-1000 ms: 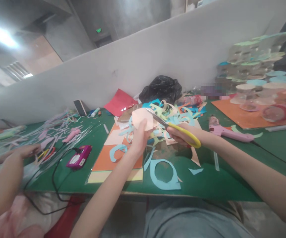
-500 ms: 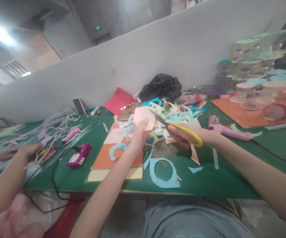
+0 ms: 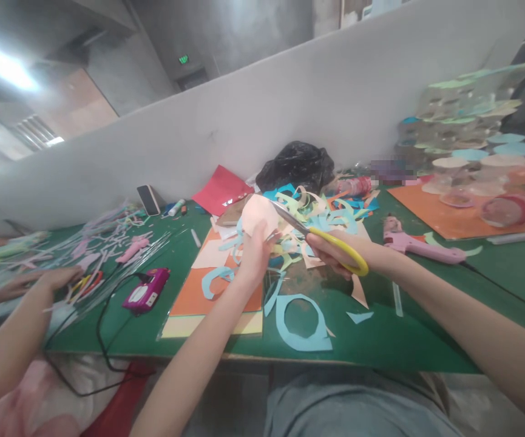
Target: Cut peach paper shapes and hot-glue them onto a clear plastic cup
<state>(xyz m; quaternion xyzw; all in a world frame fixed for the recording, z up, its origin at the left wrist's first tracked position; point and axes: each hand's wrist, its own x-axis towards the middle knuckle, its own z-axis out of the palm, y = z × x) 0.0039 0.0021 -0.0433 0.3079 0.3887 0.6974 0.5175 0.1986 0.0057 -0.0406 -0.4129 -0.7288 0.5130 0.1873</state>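
Note:
A pale peach paper piece (image 3: 258,212), roughly round, is pinched in my left hand (image 3: 257,246) above the heap of scraps. My right hand (image 3: 332,252) grips scissors (image 3: 346,250) with yellow handles, their metal blades pointing left at the paper's right edge. Beneath and behind both hands lie curled paper offcuts (image 3: 330,215) in blue, green, peach and orange. Nearer the table edge is a light blue paper sheet (image 3: 281,318) with a round hole cut out of it. Orange and yellow paper sheets (image 3: 189,297) are stacked under my left forearm.
A pink glue gun (image 3: 419,246) with a black cord lies on the right, near clear cups (image 3: 456,194) on orange paper. A black plastic bag (image 3: 296,164) sits by the wall. At left are a magenta power box (image 3: 147,291), a phone (image 3: 148,200) and a co-worker's hand (image 3: 62,279).
The paper in my left hand has been turned and its outline looks rounder, with less angular corners. The scissors stay at its right edge. The camera view has shifted slightly.

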